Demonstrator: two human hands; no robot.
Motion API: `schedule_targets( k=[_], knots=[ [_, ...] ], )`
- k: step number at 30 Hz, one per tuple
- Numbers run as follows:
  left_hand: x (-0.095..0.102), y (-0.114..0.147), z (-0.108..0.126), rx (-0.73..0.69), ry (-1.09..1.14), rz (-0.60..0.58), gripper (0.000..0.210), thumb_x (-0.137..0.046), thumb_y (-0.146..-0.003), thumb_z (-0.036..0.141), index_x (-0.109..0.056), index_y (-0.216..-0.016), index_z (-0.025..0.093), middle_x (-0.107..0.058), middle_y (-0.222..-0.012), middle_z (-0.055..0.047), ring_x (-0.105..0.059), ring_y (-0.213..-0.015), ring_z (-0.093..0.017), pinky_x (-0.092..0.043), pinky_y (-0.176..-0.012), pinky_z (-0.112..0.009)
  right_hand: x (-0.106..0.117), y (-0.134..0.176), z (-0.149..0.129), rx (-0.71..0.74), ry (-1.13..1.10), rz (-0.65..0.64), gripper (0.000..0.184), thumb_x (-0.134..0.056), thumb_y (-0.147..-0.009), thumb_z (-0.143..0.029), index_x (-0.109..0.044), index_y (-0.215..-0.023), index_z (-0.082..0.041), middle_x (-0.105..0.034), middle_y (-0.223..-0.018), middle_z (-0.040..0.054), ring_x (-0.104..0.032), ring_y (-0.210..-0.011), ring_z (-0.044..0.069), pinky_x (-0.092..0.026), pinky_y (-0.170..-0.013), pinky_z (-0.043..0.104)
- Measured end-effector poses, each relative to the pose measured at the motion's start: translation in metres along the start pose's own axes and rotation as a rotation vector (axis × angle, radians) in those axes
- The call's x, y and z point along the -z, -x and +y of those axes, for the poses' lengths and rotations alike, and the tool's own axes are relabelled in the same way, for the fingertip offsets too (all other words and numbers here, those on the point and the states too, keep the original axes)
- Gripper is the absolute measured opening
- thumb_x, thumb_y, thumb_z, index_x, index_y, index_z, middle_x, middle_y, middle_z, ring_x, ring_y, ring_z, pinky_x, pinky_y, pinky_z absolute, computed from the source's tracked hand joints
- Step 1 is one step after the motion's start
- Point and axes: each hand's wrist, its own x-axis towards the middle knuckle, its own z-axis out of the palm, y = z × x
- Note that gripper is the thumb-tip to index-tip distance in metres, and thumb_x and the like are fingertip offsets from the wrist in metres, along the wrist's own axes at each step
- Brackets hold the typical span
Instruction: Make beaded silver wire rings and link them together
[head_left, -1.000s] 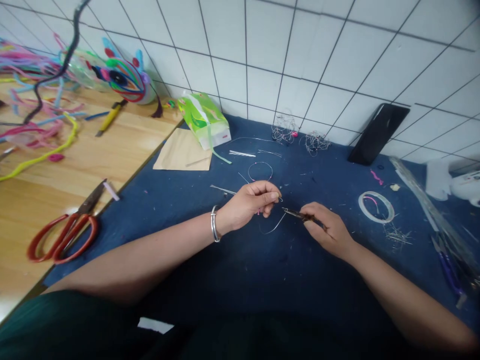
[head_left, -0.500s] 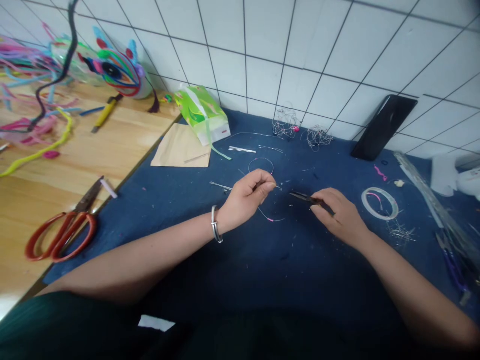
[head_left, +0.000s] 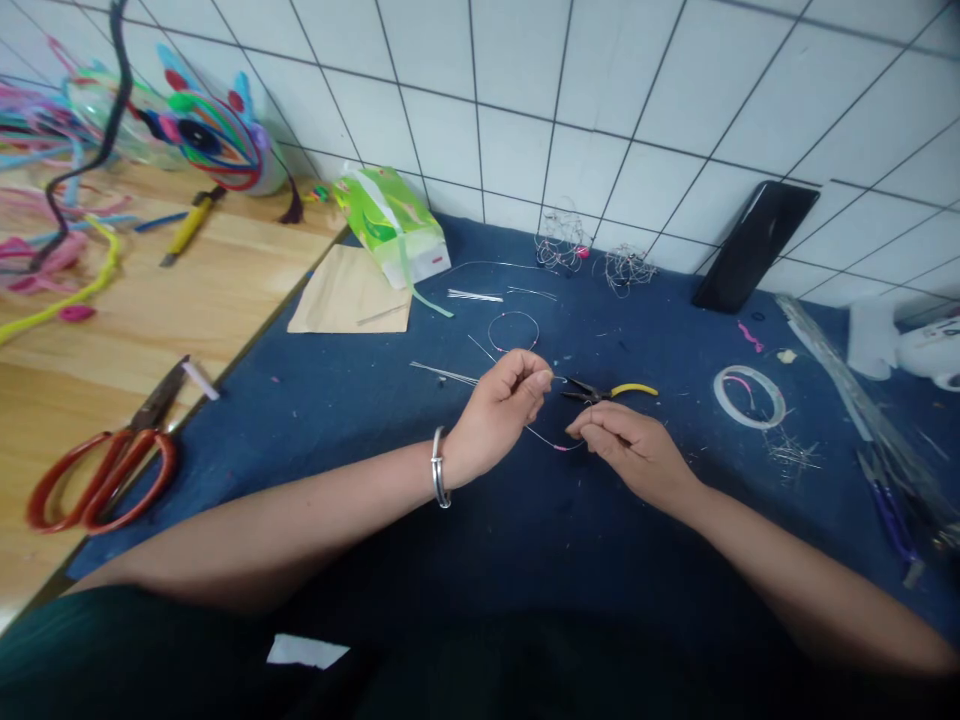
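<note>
The left hand, a silver bangle on its wrist, pinches one end of a thin wire between thumb and forefinger, a short tip poking out past them. The right hand nips the same wire near its other end, fingers closed together. Between the two hands the wire sags in a shallow curve over the blue mat, with a pink bead on it close to the right hand.

Just beyond the right fingertips lie yellow-handled pliers, their jaws parted. Past the left hand is a beaded wire ring; loose straight wires lie beside that hand. Further right sit a clear ring-shaped roll and a scatter of wire clippings. At the back, two wire tangles rest near the tiled wall, and a black phone leans against it. Red-handled scissors lie far left, on the wooden tabletop.
</note>
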Motion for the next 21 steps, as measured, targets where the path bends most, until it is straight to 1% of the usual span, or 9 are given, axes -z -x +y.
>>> schedule_targets(
  k=[2, 4, 8, 14, 21],
  knots=[
    [0.000, 0.002, 0.001, -0.019, -0.081, -0.038, 0.011, -0.045, -0.091, 0.025, -0.047, -0.082, 0.019, -0.039, -0.059, 0.005, -0.036, -0.050, -0.006, -0.031, -0.046, -0.020, -0.002, 0.000, 0.000, 0.009, 0.040, 0.056, 0.020, -0.045, -0.090, -0.028, -0.063, -0.088, -0.020, -0.064, -0.082, 0.0011, -0.059, -0.078, 0.011, -0.045, -0.072, 0.025],
    [0.000, 0.002, 0.002, -0.043, -0.173, -0.060, 0.011, -0.045, -0.091, 0.024, -0.048, -0.083, 0.018, -0.041, -0.060, 0.004, -0.039, -0.051, -0.006, -0.034, -0.048, -0.020, -0.003, -0.001, 0.002, 0.027, 0.126, 0.102, 0.020, -0.046, -0.090, -0.026, -0.063, -0.083, -0.019, -0.061, -0.074, 0.0001, -0.057, -0.071, 0.011, -0.042, -0.069, 0.024],
    [0.001, 0.004, 0.004, -0.040, -0.264, -0.107, 0.011, -0.047, -0.090, 0.025, -0.050, -0.083, 0.017, -0.045, -0.063, 0.003, -0.044, -0.054, -0.006, -0.037, -0.051, -0.020, -0.005, -0.003, 0.007, 0.057, 0.250, 0.119, 0.023, -0.046, -0.089, -0.025, -0.058, -0.071, -0.018, -0.055, -0.065, -0.0014, -0.051, -0.063, 0.009, -0.037, -0.064, 0.023],
    [-0.001, 0.004, 0.006, 0.002, -0.260, -0.152, 0.013, -0.046, -0.090, 0.026, -0.050, -0.082, 0.016, -0.047, -0.065, 0.003, -0.045, -0.053, -0.005, -0.039, -0.052, -0.020, -0.007, -0.006, 0.011, 0.076, 0.292, 0.124, 0.027, -0.043, -0.090, -0.024, -0.050, -0.065, -0.017, -0.047, -0.060, -0.0032, -0.044, -0.059, 0.008, -0.034, -0.061, 0.022],
    [-0.002, 0.003, 0.004, 0.074, -0.192, -0.182, 0.014, -0.046, -0.090, 0.027, -0.048, -0.082, 0.017, -0.047, -0.066, 0.003, -0.044, -0.052, -0.004, -0.038, -0.051, -0.019, -0.008, -0.007, 0.015, 0.102, 0.325, 0.118, 0.027, -0.041, -0.090, -0.024, -0.051, -0.066, -0.018, -0.048, -0.062, -0.0021, -0.046, -0.060, 0.009, -0.035, -0.061, 0.023]
  ],
)
